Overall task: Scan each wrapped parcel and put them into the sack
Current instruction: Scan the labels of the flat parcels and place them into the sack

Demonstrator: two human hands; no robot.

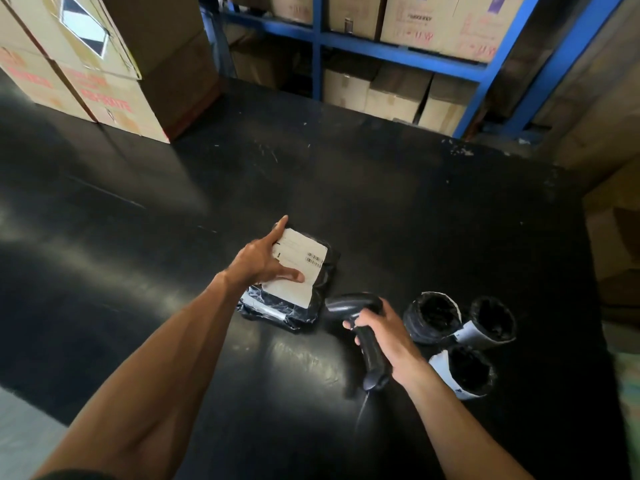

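Observation:
A flat parcel in black wrap (304, 303) lies on the black table (398, 202), its white barcode label facing up. My left hand (261, 259) rests on the label's left side, thumb and index finger spread, holding the parcel down. My right hand (384, 330) grips a black handheld scanner (360, 317) by its handle, with the scanner head pointing left toward the parcel's near right corner. Three rolled black parcels (457, 337) with white labels lie just right of my right hand. No sack is in view.
Stacked cardboard boxes (104, 64) stand on the table's far left. Blue metal shelving (398, 50) full of cartons runs behind the table's far edge. The scanner's cable trails toward me. More cartons sit at the right edge.

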